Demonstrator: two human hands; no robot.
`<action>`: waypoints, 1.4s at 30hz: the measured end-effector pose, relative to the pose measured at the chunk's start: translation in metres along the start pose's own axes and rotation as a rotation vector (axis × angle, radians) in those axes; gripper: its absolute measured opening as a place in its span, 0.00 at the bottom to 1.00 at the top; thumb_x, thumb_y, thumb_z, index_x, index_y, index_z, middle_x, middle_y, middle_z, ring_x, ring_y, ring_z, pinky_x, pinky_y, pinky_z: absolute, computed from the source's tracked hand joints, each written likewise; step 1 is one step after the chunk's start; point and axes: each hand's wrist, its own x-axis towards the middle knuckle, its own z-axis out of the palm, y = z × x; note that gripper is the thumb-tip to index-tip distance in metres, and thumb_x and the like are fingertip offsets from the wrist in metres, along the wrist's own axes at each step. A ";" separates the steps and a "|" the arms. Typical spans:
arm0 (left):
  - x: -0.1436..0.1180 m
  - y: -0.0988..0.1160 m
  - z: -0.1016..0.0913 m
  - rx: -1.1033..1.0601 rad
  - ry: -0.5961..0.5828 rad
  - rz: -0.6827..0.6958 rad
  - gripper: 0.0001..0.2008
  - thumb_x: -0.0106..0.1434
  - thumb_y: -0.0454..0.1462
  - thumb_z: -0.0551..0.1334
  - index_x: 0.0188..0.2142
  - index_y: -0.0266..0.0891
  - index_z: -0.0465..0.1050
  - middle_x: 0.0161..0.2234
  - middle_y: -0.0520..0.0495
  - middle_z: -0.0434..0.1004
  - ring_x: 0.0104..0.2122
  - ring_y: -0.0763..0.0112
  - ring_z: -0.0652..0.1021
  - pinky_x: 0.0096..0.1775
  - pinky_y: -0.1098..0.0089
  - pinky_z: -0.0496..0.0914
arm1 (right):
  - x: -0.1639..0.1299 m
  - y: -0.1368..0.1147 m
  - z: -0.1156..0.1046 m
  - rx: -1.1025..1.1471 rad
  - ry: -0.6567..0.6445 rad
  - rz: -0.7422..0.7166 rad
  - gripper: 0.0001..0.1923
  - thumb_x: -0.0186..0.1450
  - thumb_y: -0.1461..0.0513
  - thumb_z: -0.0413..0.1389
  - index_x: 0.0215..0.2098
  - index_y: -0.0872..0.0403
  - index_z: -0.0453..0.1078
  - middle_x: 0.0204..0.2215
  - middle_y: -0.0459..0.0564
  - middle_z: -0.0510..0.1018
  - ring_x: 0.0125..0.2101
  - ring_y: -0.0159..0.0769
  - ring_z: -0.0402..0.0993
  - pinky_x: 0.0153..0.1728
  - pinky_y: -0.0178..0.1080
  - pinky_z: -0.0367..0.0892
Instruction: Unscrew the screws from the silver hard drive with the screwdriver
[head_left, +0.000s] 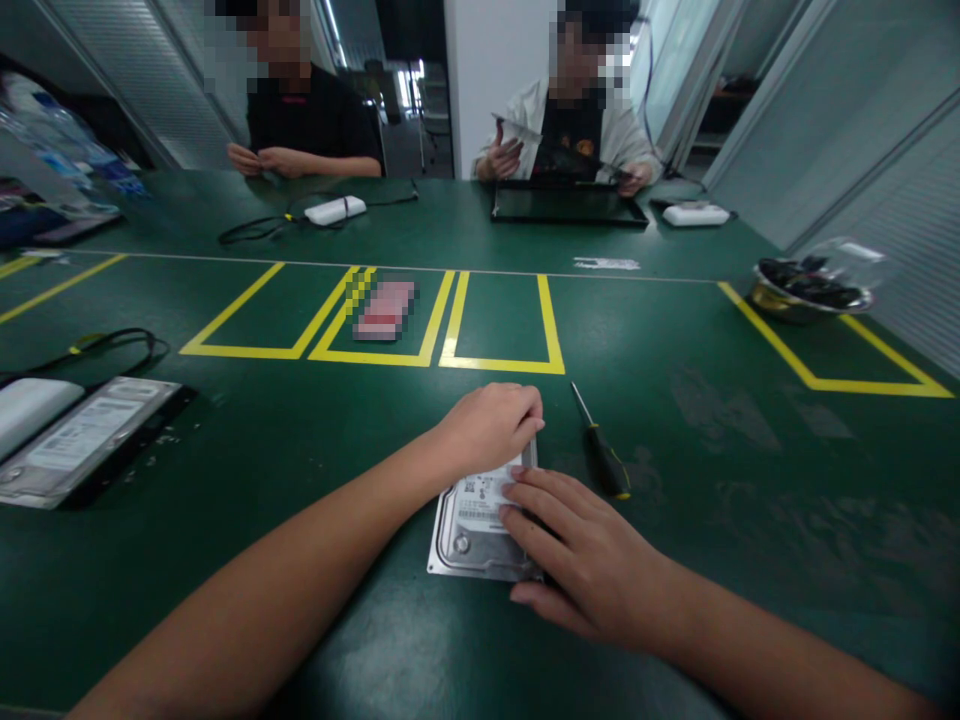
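A silver hard drive (480, 540) with a white label lies flat on the green table in front of me. My left hand (491, 425) is closed over its far end, fingers curled together near the far right corner; whatever they pinch is hidden. Across the drive's right side lies my right hand (574, 545), its fingers stretched out over the label and the thumb by the near right corner. A black screwdriver (604, 460) with yellow marks rests just right of the drive, its tip pointing away from me.
At left lie another hard drive (97, 425) and a white adapter (37, 410) with a black cable. Yellow tape (502, 365) marks rectangles; a pink object (385, 310) sits in one. A metal bowl (806, 300) of dark parts stands right. Two people sit opposite, one holding a dark panel (562, 155).
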 end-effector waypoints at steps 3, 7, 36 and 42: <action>0.000 -0.001 0.000 0.001 -0.001 0.011 0.07 0.67 0.37 0.56 0.36 0.39 0.71 0.35 0.48 0.77 0.33 0.68 0.75 0.35 0.67 0.65 | 0.000 0.000 0.000 -0.003 -0.004 0.000 0.28 0.68 0.50 0.53 0.58 0.61 0.65 0.57 0.62 0.70 0.59 0.53 0.63 0.59 0.55 0.64; 0.000 -0.001 0.000 -0.004 -0.003 0.022 0.07 0.67 0.37 0.56 0.35 0.39 0.71 0.34 0.48 0.77 0.34 0.68 0.75 0.35 0.68 0.65 | 0.000 0.001 0.001 -0.002 -0.006 0.004 0.28 0.68 0.50 0.53 0.59 0.61 0.64 0.57 0.62 0.70 0.60 0.53 0.63 0.59 0.56 0.64; 0.000 -0.003 -0.003 -0.025 -0.010 0.030 0.06 0.66 0.35 0.56 0.34 0.39 0.71 0.33 0.49 0.77 0.33 0.69 0.74 0.34 0.68 0.64 | 0.000 0.001 0.001 -0.008 0.003 -0.002 0.28 0.68 0.50 0.52 0.58 0.61 0.65 0.57 0.61 0.70 0.59 0.53 0.63 0.59 0.55 0.64; 0.000 -0.004 -0.002 -0.039 -0.003 0.034 0.05 0.65 0.36 0.58 0.34 0.39 0.71 0.33 0.50 0.77 0.32 0.69 0.74 0.34 0.68 0.63 | 0.000 0.000 0.000 -0.007 0.008 -0.002 0.27 0.68 0.51 0.53 0.58 0.61 0.65 0.57 0.61 0.70 0.59 0.52 0.63 0.59 0.55 0.64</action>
